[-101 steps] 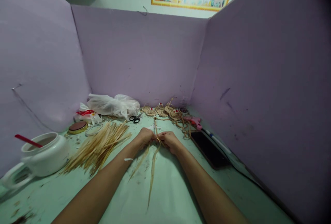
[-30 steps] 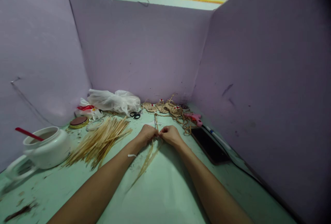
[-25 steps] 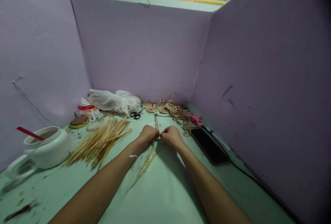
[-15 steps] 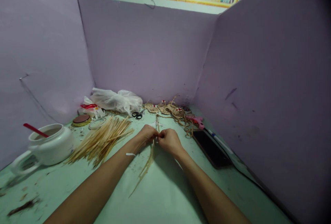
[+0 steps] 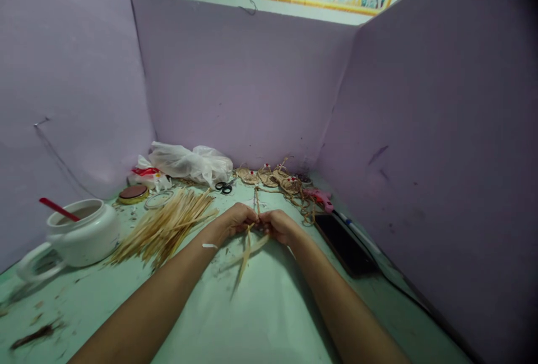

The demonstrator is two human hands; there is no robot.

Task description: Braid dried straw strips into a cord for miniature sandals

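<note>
My left hand (image 5: 236,222) and my right hand (image 5: 277,225) meet over the middle of the green table (image 5: 269,319), both pinched on pale straw strands (image 5: 245,252). The loose ends of the strands trail toward me across the table. A plaited straw cord (image 5: 256,199) runs from between my fingers toward the back wall. A pile of loose straw strips (image 5: 166,228) lies just left of my left forearm.
A white pot (image 5: 82,233) with a red stick stands at the left. A plastic bag (image 5: 189,162), black scissors (image 5: 224,187), a round tin lid (image 5: 133,192), woven straw pieces (image 5: 277,177), a pink glue gun (image 5: 320,199) and a dark phone (image 5: 344,245) lie behind and right. Purple boards (image 5: 244,89) wall the table.
My hands have stayed together at the same spot, working the strands. The trailing straw ends have swung and now lie spread nearer my hands. The camera view has shifted slightly.
</note>
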